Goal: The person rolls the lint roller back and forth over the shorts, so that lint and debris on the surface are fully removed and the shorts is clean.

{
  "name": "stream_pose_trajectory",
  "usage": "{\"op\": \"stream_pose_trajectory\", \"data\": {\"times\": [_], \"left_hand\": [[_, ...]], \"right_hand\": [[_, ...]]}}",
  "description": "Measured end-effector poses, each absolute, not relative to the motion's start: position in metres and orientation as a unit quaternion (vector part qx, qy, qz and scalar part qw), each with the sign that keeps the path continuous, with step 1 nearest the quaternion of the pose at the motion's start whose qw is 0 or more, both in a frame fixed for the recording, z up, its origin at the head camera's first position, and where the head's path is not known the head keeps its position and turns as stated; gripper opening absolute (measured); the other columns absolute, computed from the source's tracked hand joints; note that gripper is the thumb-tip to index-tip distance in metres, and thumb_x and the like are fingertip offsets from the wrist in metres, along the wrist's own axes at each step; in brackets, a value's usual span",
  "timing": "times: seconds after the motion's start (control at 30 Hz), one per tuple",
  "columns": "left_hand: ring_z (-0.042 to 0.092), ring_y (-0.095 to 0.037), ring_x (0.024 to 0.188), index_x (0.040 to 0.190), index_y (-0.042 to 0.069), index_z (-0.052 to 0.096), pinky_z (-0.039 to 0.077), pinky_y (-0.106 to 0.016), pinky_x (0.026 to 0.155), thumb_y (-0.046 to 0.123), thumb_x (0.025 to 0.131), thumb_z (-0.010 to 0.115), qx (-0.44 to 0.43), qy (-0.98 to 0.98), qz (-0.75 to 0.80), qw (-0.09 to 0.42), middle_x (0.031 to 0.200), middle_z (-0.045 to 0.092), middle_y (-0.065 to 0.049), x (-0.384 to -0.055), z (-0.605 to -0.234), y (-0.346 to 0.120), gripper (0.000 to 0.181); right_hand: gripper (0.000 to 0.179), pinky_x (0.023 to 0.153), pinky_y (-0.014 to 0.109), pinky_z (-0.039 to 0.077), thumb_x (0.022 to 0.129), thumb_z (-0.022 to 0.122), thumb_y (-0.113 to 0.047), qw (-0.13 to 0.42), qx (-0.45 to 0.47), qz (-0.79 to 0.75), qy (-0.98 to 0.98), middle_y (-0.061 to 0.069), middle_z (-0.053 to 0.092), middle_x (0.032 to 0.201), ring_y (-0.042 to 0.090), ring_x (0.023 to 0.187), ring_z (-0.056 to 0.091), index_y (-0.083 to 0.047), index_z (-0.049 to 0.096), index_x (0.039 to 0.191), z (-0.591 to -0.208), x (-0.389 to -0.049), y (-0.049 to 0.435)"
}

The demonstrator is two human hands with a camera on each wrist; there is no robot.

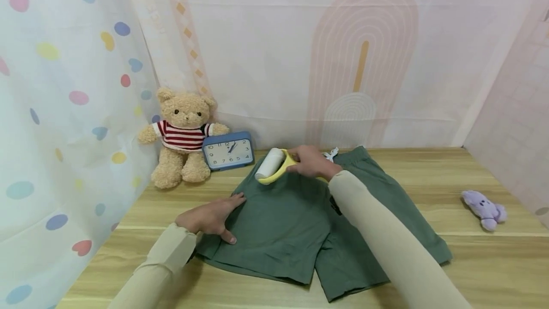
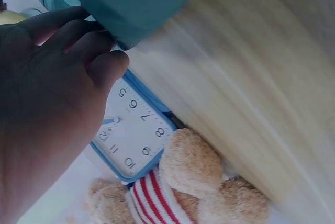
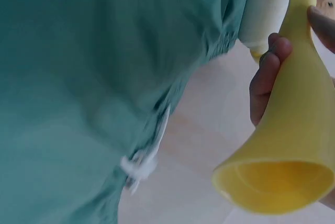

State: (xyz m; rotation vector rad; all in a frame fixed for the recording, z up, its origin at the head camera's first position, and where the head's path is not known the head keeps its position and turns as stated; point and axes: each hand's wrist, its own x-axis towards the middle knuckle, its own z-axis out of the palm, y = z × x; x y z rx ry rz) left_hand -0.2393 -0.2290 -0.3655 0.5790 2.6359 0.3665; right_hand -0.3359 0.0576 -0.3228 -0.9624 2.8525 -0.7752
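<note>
Numerals (image 1: 231,159) from 2 to 12 can be read around the white dial (image 1: 225,155) of the blue desk clock (image 1: 228,151), while pale lettering (image 1: 156,18) running down the left of the printed backdrop curtain (image 1: 257,51) is too faint to make out.

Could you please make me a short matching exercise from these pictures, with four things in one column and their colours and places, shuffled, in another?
Things
1. Roller
2. Shorts
3. Clock
4. Small plush toy

Colours and places
A. Purple, toward the right side of the table in the head view
B. Yellow-handled, gripped by the right hand
C. Blue-framed, next to the teddy bear
D. Green, touched by the left hand

Right pairs: 1-B, 2-D, 3-C, 4-A
</note>
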Motion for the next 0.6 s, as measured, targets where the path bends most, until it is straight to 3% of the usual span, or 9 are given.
{"op": "stream_pose_trajectory", "data": {"times": [0.13,0.23,0.4,0.53,0.6], "left_hand": [[0.021,-0.042,0.154,0.158,-0.001,0.025,0.026,-0.057,0.124,0.023,0.077,0.088,0.195,0.95,0.117,0.214,0.168,0.017,-0.021,-0.241,-0.362,-0.223,0.106],[0.022,-0.041,0.154,0.159,0.001,0.025,0.027,-0.057,0.124,0.023,0.077,0.088,0.187,0.952,0.107,0.218,0.168,0.017,-0.019,-0.242,-0.36,-0.219,0.106],[0.024,-0.041,0.154,0.159,0.002,0.024,0.028,-0.056,0.124,0.023,0.076,0.089,0.17,0.955,0.096,0.223,0.169,0.018,-0.018,-0.241,-0.358,-0.217,0.107],[0.026,-0.04,0.153,0.159,0.002,0.024,0.028,-0.055,0.124,0.022,0.075,0.09,0.16,0.956,0.101,0.226,0.168,0.018,-0.019,-0.238,-0.357,-0.218,0.109],[0.026,-0.041,0.153,0.159,0.002,0.023,0.028,-0.056,0.123,0.021,0.074,0.09,0.161,0.955,0.105,0.227,0.168,0.019,-0.02,-0.238,-0.356,-0.218,0.11]], "right_hand": [[0.032,0.056,0.021,0.026,0.095,0.071,-0.019,0.032,-0.329,-0.226,0.917,-0.004,0.033,0.058,0.01,0.053,0.029,0.0,0.069,0.121,-0.326,-0.343,0.047],[0.021,0.054,0.02,0.03,0.096,0.069,-0.017,0.051,-0.334,-0.227,0.913,-0.004,0.033,0.057,0.008,0.051,0.034,0.0,0.069,0.108,-0.331,-0.348,0.05],[0.043,0.056,0.021,0.047,0.098,0.066,-0.016,0.099,-0.314,-0.257,0.908,0.002,0.054,0.068,0.011,0.057,0.057,-0.001,0.061,0.138,-0.337,-0.356,0.063],[0.048,0.06,0.024,0.053,0.098,0.065,-0.018,0.12,-0.319,-0.245,0.908,0.01,0.064,0.082,0.017,0.063,0.064,-0.003,0.055,0.143,-0.337,-0.36,0.07],[0.049,0.059,0.024,0.052,0.098,0.065,-0.019,0.13,-0.323,-0.238,0.907,0.01,0.064,0.08,0.017,0.062,0.062,-0.003,0.054,0.144,-0.335,-0.361,0.073]]}}
